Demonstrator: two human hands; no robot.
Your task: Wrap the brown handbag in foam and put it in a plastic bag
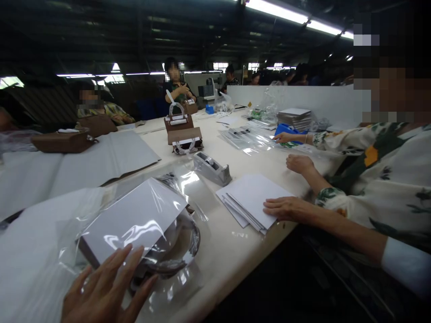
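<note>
One hand of the wearer shows, the left hand point(104, 291), its grip spread flat, fingertips on the clear bag point(161, 233) holding a white-carded brown item point(131, 222) just ahead. Its long axis runs away rightward. Right of it lie a tape dispenser point(212, 168), white sheets point(251, 199) under a co-worker's hand point(286, 208), then the surface point(229, 251) edge. No right hand shows.

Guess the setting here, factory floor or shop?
Most likely a factory packing line: several people sit along a long worktable with brown handbags, clear plastic bags and a tape dispenser, under strip lights.
</note>
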